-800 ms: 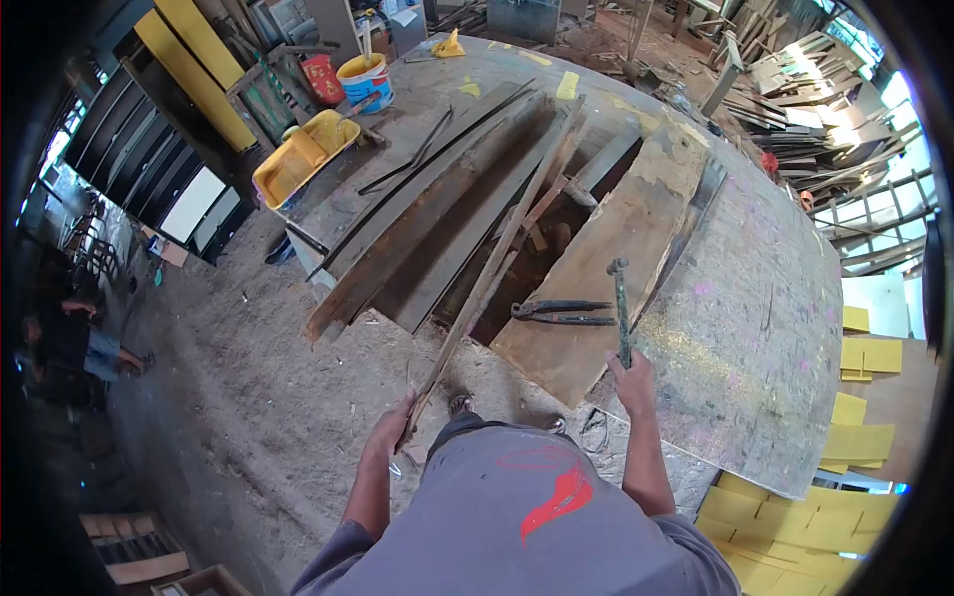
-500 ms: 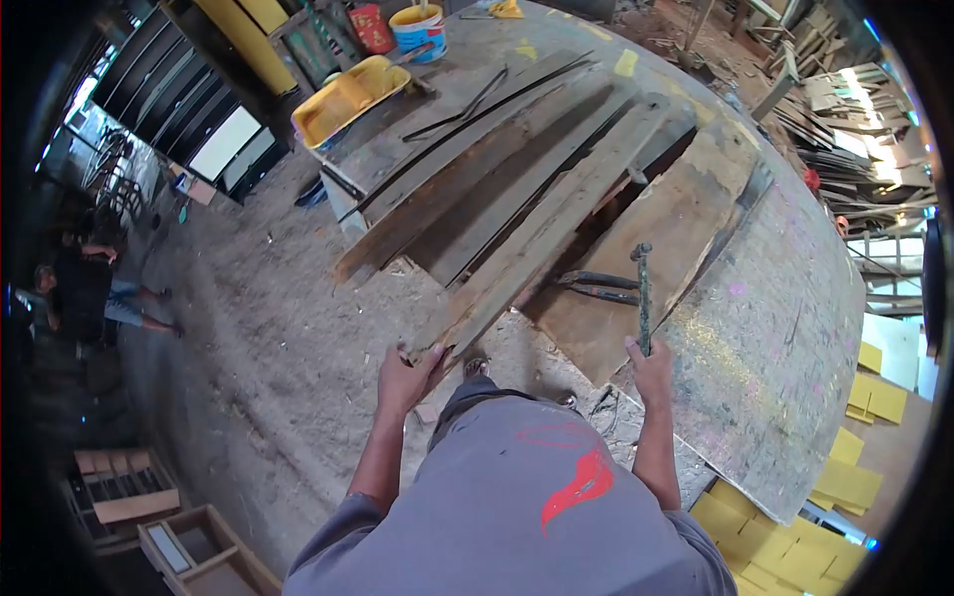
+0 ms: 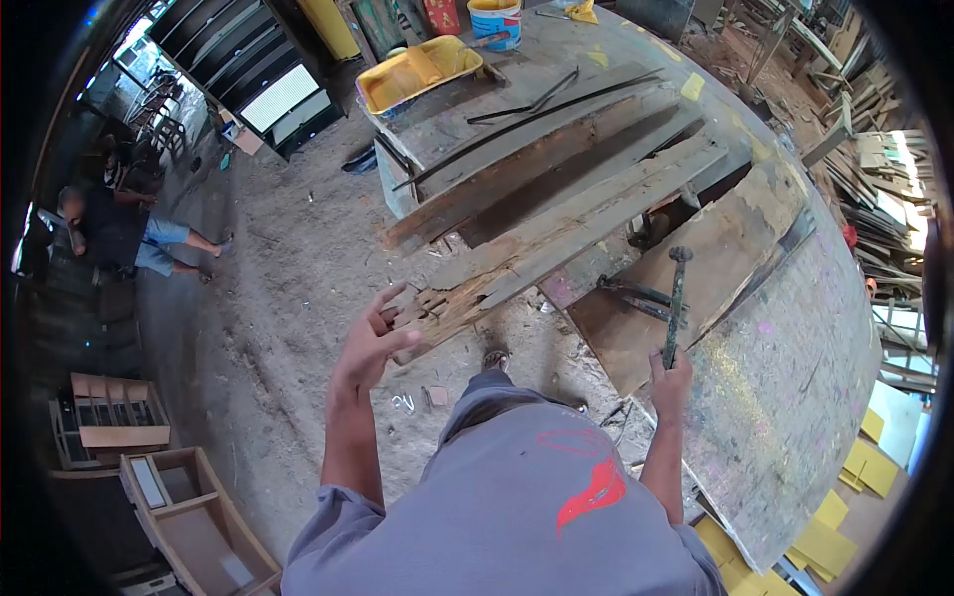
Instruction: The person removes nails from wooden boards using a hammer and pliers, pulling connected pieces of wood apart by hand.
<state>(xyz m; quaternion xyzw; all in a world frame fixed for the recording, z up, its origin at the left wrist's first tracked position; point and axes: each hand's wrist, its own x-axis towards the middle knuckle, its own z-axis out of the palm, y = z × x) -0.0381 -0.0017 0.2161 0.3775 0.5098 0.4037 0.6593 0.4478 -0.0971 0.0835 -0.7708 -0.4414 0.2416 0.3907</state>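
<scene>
My right hand (image 3: 672, 375) is wrapped round the handle of a hammer (image 3: 677, 298), its head pointing up and away from me. My left hand (image 3: 370, 348) has its fingers apart beside the broken, splintered near end of a long wooden plank (image 3: 566, 236). That plank lies across the table and sticks out past its edge towards me. A pair of dark pincers (image 3: 636, 295) rests on a wide worn board (image 3: 715, 248), just left of the hammer. Another old plank (image 3: 477, 184) lies further left, with a dark gap between the two.
On the paint-stained table (image 3: 795, 377) are a yellow paint tray (image 3: 417, 74), a paint bucket (image 3: 494, 25) and thin dark strips (image 3: 527, 99). A person (image 3: 119, 228) sits at the left. Wooden drawer frames (image 3: 199, 517) stand at lower left; scrap wood (image 3: 884, 189) is piled right.
My left hand has let go of the plank's end and spread its fingers. The plank has turned and shows its splintered face. The hammer stays in my right hand; the view has shifted left.
</scene>
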